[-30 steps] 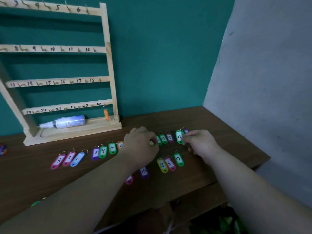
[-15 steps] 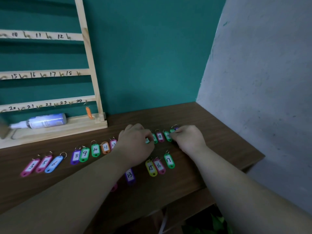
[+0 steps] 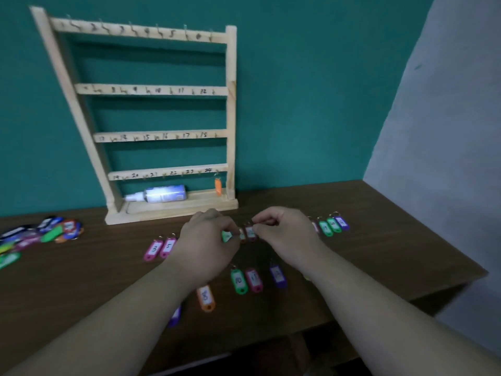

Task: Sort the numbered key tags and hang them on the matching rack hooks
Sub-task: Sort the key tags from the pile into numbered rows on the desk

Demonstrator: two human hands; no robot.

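All I can see of the person is two arms. The left hand [image 3: 206, 240] and right hand [image 3: 284, 232] are bare, and the left forearm [image 3: 130, 308] and right forearm [image 3: 366, 302] are uncovered all the way to the edge of view. The forearms are smooth and fairly full, the hands rounded with shortish fingers [image 3: 267, 221]; the nails are too blurred to judge.

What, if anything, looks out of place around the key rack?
A white bottle lies on its side on the rack base, unrelated to key tags. Only one orange tag hangs, under hook 24; an unsorted heap of tags sits at the table left edge.
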